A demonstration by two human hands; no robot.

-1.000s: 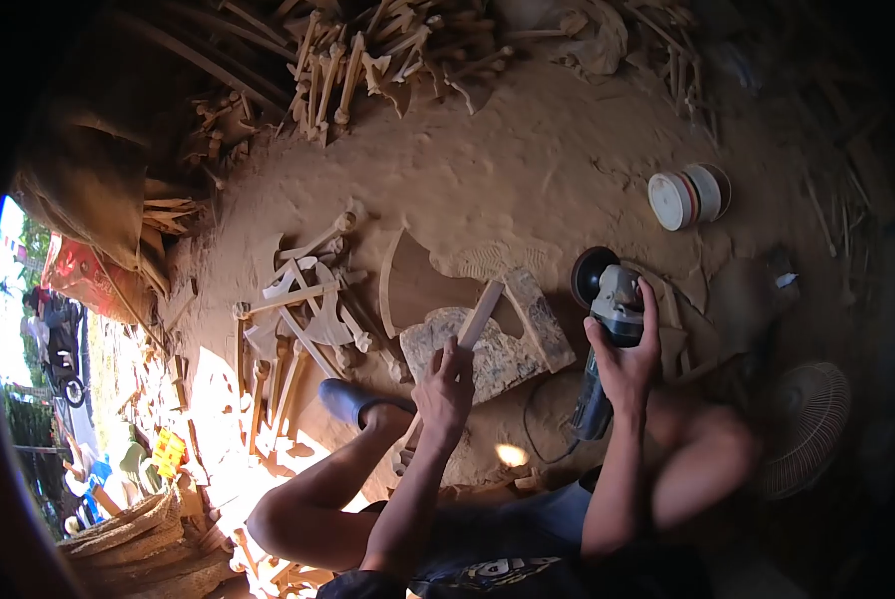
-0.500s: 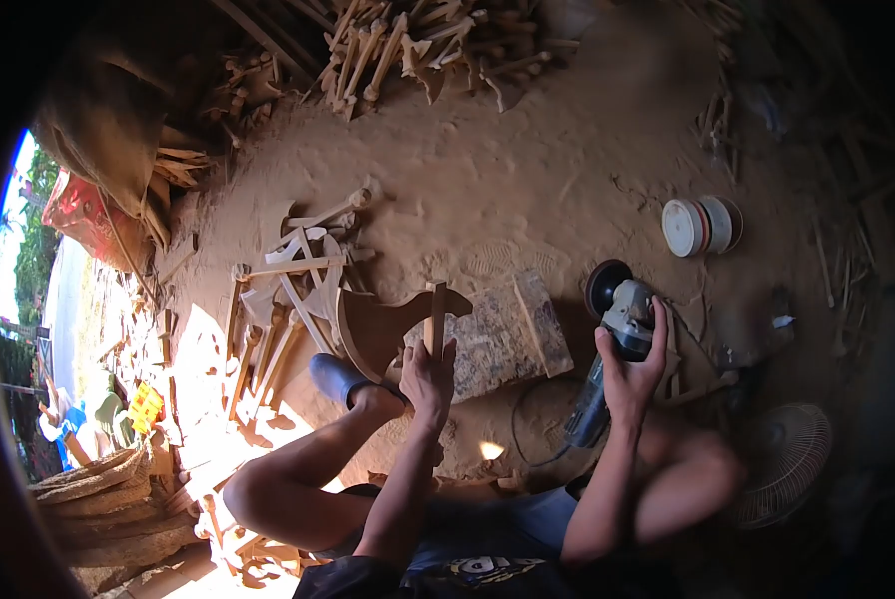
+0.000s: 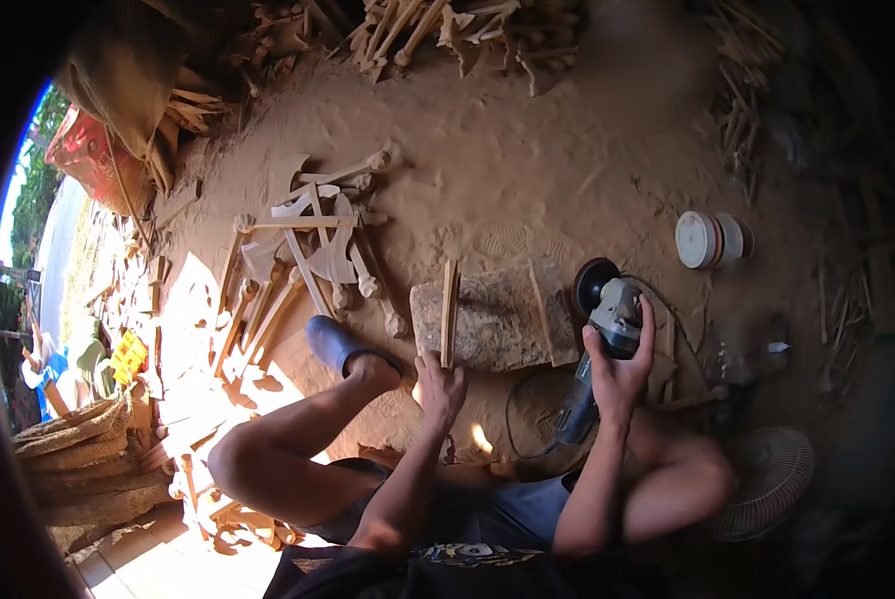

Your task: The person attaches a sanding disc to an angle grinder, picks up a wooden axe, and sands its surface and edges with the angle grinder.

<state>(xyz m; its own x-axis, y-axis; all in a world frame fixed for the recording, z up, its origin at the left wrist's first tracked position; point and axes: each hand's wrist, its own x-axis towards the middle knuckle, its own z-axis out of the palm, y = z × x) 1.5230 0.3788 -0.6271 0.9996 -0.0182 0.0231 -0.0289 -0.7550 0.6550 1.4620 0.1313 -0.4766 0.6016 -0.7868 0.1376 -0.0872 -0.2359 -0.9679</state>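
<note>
left hand (image 3: 441, 389) holds wood (image 3: 449, 311), right hand (image 3: 622, 377) grinder (image 3: 615, 315)

On my feed I see the piece (image 3: 449, 311): tan, narrow, its length running up my view. To its right, well apart, I see the grinder (image 3: 616, 340) aslant, grey-headed, its dark round disc (image 3: 594, 286) uppermost.

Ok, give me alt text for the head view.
A seated person's right hand grips a grey-and-black angle grinder while the left hand holds a narrow tan wooden piece, seen against a rough, mottled block on brown sandy ground. Long, pale, knobbed wooden pieces lie heaped left of the block.
</note>
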